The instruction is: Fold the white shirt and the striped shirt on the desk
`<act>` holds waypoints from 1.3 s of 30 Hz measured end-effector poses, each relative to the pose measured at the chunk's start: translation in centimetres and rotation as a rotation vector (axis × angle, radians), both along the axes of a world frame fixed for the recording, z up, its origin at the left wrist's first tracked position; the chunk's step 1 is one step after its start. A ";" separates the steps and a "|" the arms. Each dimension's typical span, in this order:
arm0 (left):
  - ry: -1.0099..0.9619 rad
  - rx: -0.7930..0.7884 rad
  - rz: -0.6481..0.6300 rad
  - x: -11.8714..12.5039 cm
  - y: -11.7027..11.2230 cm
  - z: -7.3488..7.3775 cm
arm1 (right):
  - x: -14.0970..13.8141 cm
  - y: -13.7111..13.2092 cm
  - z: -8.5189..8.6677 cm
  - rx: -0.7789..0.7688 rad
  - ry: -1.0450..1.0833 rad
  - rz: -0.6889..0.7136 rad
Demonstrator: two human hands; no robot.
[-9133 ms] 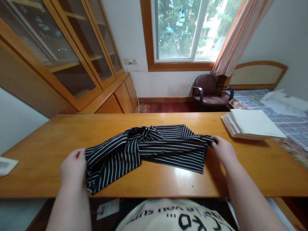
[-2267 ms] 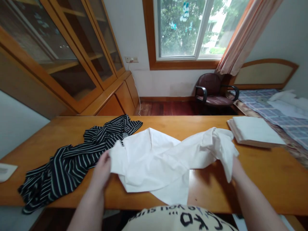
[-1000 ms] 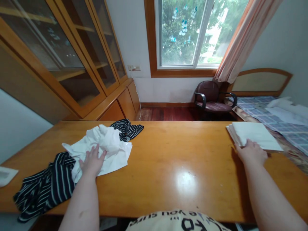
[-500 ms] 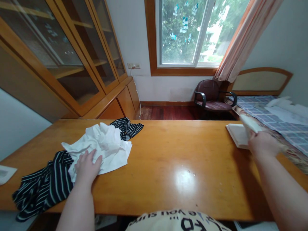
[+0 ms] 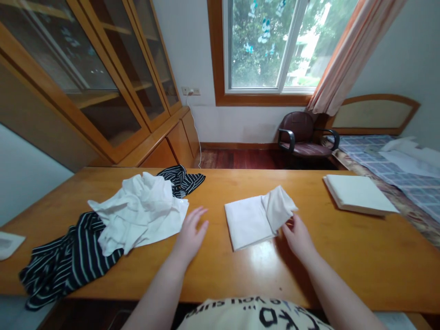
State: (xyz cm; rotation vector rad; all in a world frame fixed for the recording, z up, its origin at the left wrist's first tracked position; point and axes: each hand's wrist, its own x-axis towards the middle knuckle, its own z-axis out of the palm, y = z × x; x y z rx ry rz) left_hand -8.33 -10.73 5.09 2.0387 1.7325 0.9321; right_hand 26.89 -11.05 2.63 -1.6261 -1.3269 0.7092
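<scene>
A folded white cloth (image 5: 247,220) lies in the middle of the table, its right end lifted and turned over. My right hand (image 5: 298,236) pinches that raised end at its lower right corner. My left hand (image 5: 192,229) is open with fingers apart, low over the wood between the cloth and a crumpled white garment (image 5: 140,213). That garment rests on top of black-and-white striped clothing (image 5: 75,252), and more striped fabric (image 5: 180,179) shows behind it.
At the table's right side lies a flat white stack (image 5: 360,192). A pale flat object (image 5: 9,245) sits by the left edge of the table (image 5: 213,266). Beyond stand a glass-door cabinet (image 5: 113,91), a dark red armchair (image 5: 302,133) and a bed (image 5: 405,160).
My right hand has come from the white stack to the table's middle, bringing the folded white cloth. My left hand has left the crumpled garment and moved right.
</scene>
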 end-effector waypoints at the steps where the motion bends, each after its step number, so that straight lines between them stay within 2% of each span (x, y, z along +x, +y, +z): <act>1: 0.030 -0.066 -0.096 2.0 -0.5 -0.5 | -1.1 -0.4 -0.9 -0.011 0.044 0.072; 3: 0.127 -0.176 -0.257 5.3 -1.7 -1.3 | -2.6 -1.2 -1.8 -0.029 0.105 0.170; 4: 0.178 -0.216 -0.301 6.6 -2.2 -1.7 | -3.1 -1.4 -1.8 -0.020 0.089 0.168; 5: 0.221 -0.240 -0.320 7.5 -2.6 -2.1 | -3.2 -1.5 -1.6 0.009 0.035 0.126; 7: 0.242 -0.252 -0.303 8.4 -2.9 -2.7 | -2.8 -1.3 -0.6 0.132 -0.166 -0.054; 9: 0.129 -0.240 -0.271 8.3 -2.6 -3.5 | -1.7 -0.8 0.8 0.256 -0.398 -0.218; 10: 0.020 -0.239 -0.262 8.1 -2.3 -3.9 | -1.2 -0.5 1.5 0.278 -0.496 -0.213; 11: -0.119 -0.244 -0.245 7.8 -2.0 -4.4 | -0.7 -0.2 2.0 0.268 -0.577 -0.130; 12: -0.288 -0.256 -0.207 7.5 -1.6 -4.8 | -0.3 0.0 2.4 0.229 -0.638 0.015; 14: -0.693 -0.283 -0.034 7.0 -0.7 -5.4 | -0.2 0.1 2.5 0.098 -0.697 0.365; 16: -1.129 -0.292 0.196 6.6 0.1 -5.4 | -0.7 0.0 2.0 -0.032 -0.705 0.581; 18: -1.471 -0.304 0.344 6.2 0.9 -4.9 | -1.5 -0.2 1.3 -0.120 -0.721 0.601; 21: -1.705 -0.384 0.382 5.7 1.6 -3.7 | -3.0 -0.5 0.8 -0.156 -0.783 0.508; 24: -1.722 -0.453 0.346 5.4 1.7 -3.3 | -4.8 -0.4 1.1 -0.091 -0.816 0.513; 26: -1.647 -0.498 0.274 5.5 1.5 -3.5 | -5.8 -0.2 1.4 -0.064 -0.786 0.555; 28: -1.525 -0.535 0.198 5.6 1.2 -4.1 | -6.7 0.2 2.0 -0.124 -0.705 0.526; 30: -1.404 -0.500 0.153 5.8 1.1 -4.8 | -7.1 0.6 2.9 -0.241 -0.507 0.489; 32: -1.290 -0.419 0.162 5.9 1.0 -5.4 | -6.8 1.1 3.9 -0.355 -0.163 0.490; 34: -1.192 -0.355 0.230 5.8 1.1 -5.9 | -5.5 1.8 4.9 -0.406 0.185 0.476; 35: -1.155 -0.341 0.277 5.8 1.1 -6.1 | -4.5 2.2 5.3 -0.391 0.285 0.422; 37: -1.123 -0.325 0.342 5.7 1.3 -6.4 | -1.8 3.2 5.7 -0.313 0.235 0.243; 39: -1.133 -0.311 0.361 5.7 1.4 -6.6 | 1.3 4.1 5.6 -0.279 -0.157 0.011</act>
